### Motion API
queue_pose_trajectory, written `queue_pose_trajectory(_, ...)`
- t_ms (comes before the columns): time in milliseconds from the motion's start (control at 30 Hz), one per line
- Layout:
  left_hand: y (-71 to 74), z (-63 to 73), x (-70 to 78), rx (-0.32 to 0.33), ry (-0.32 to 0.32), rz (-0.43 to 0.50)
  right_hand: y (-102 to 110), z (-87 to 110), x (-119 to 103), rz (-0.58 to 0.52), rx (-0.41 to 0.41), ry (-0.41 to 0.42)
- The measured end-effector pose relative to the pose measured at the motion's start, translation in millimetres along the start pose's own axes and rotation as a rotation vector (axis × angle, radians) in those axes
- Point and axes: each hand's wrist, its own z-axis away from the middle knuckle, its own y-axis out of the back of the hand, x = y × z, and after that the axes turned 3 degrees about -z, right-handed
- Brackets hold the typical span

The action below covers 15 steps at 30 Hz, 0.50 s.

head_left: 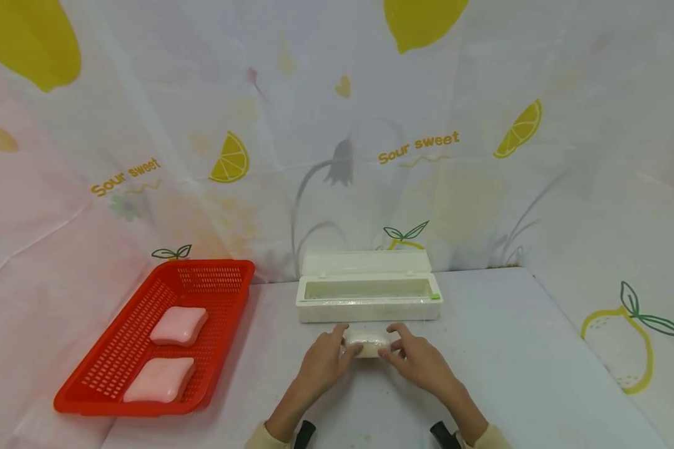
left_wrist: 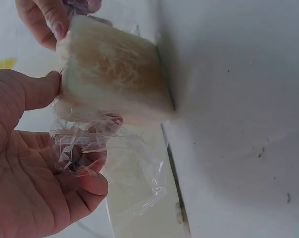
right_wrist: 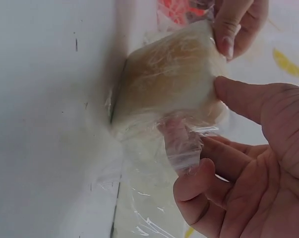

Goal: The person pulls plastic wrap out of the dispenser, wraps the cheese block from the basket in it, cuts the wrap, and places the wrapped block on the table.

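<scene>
A cream-white bar of soap (head_left: 369,344), wrapped in clear plastic film (left_wrist: 80,141), is held between both hands low over the white table. My left hand (head_left: 321,360) grips its left end, thumb on the near edge and fingers curled at the loose film. At the other end, my right hand (head_left: 422,363) holds it likewise, the thumb pressing the near edge. In the right wrist view, crinkled film (right_wrist: 186,148) bunches over the right fingers. Just beyond the soap stands a white film dispenser box (head_left: 369,310) with its lid (head_left: 366,262) raised.
To the left, a red plastic basket (head_left: 210,374) contains two pink soap bars, one farther back (head_left: 178,325) and one nearer (head_left: 160,379). A lemon-print cloth (head_left: 292,112) rises behind the table (head_left: 517,374). A green tab (head_left: 435,296) marks the dispenser's right end.
</scene>
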Motion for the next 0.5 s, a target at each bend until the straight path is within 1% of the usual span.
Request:
queue_pose_trajectory(267,-2.7,-19.9,-4.8,0.027,0.046,0.057,-2,-15.6,1,-0.034,0.062,-0.042)
queue_pose_trajectory(500,-1.3,-33.7,-6.4,0.018,0.109,0.122,-2,-28.3,4,-0.050,0.101,-0.078)
